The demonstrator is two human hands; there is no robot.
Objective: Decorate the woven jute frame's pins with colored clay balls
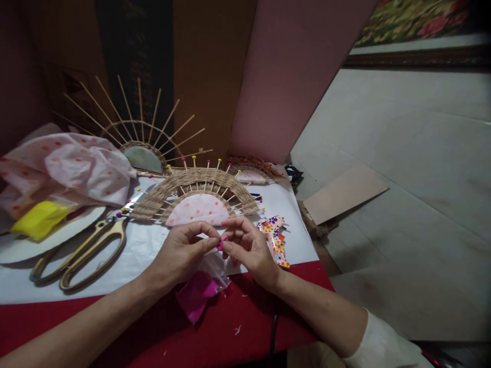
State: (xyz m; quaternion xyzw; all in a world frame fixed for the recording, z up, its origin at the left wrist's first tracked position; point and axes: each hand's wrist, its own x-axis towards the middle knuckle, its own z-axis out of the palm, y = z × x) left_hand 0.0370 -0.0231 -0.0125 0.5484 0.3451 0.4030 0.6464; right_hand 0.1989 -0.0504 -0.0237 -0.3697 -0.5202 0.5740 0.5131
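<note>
My left hand and my right hand meet at the fingertips. Both pinch a small magenta lump that looks like soft modelling clay. Just below them lies a clear plastic bag with a magenta mass inside. Beyond my fingers stands a woven half-round fan of twine on thin sticks. Pink and yellow balls tip its sticks, and a spotted cloth half-circle covers its middle. To the right of my right hand rests a flower-patterned glue gun.
Large scissors, a yellow packet and spotted cloth lie at left. Behind are another stick fan and a smaller fan. The table's right edge borders the tiled floor, where a brown board lies.
</note>
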